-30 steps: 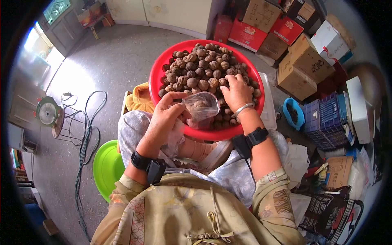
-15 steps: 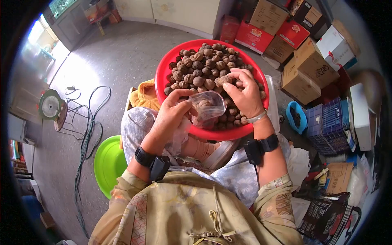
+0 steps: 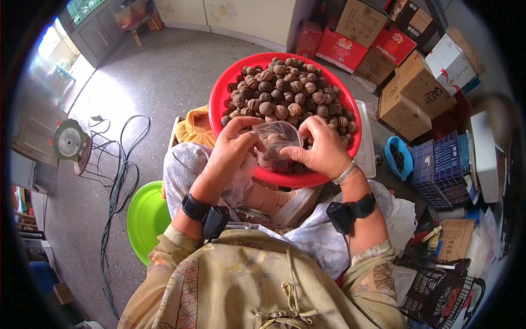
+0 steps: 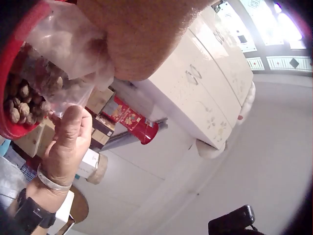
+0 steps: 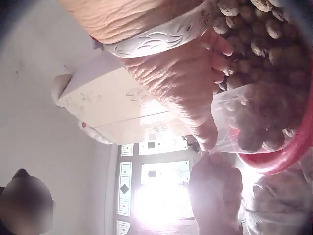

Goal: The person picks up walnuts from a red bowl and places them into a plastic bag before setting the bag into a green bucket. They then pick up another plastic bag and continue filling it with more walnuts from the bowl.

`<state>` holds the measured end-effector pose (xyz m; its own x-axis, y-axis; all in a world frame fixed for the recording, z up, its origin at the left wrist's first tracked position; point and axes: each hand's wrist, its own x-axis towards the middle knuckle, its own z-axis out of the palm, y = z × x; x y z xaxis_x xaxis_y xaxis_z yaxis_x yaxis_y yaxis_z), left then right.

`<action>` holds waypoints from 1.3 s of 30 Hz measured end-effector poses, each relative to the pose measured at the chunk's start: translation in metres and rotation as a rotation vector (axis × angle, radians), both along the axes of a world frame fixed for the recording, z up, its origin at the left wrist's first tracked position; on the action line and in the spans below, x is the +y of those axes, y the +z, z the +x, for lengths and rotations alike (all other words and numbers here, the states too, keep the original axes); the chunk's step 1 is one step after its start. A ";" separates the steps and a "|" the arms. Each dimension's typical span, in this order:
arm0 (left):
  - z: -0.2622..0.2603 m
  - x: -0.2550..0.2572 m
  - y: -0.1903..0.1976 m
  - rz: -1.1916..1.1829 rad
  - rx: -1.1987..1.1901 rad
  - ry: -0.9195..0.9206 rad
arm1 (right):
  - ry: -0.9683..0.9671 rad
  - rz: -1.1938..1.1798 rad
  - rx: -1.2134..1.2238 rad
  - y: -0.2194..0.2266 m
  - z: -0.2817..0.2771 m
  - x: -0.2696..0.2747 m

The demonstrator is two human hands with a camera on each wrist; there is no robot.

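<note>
A red basin heaped with walnuts rests in front of my knees. My left hand grips the near edge of a clear plastic bag, which holds some walnuts and hangs over the basin's near rim. My right hand is at the bag's mouth, fingers curled around a handful of walnuts and thumb against the bag's rim. The left wrist view shows the bag under my left hand, with the right hand beside it. The right wrist view shows my right hand at the bag.
A green lid or basin lies on the floor at my left, with cables and a round scale beyond it. A yellow cloth sits beside the basin. Cardboard boxes, blue crates and bags crowd the right.
My right hand scooped walnuts from the heap, lifted them and brought them back to the bag's mouth. The left hand has kept hold of the bag.
</note>
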<state>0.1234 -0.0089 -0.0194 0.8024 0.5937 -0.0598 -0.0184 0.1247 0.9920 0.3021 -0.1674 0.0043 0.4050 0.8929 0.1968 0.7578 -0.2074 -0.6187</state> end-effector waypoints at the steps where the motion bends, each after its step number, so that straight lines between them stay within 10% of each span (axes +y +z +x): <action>1: 0.000 0.000 0.003 -0.006 0.013 -0.003 | 0.001 -0.016 -0.015 0.002 -0.004 -0.001; 34: 0.025 0.024 -0.032 0.170 -0.089 -0.160 | 0.072 0.189 0.027 -0.004 0.011 -0.007; 39: 0.030 0.030 -0.031 0.727 0.042 -0.055 | 0.056 0.166 0.020 -0.005 0.012 -0.005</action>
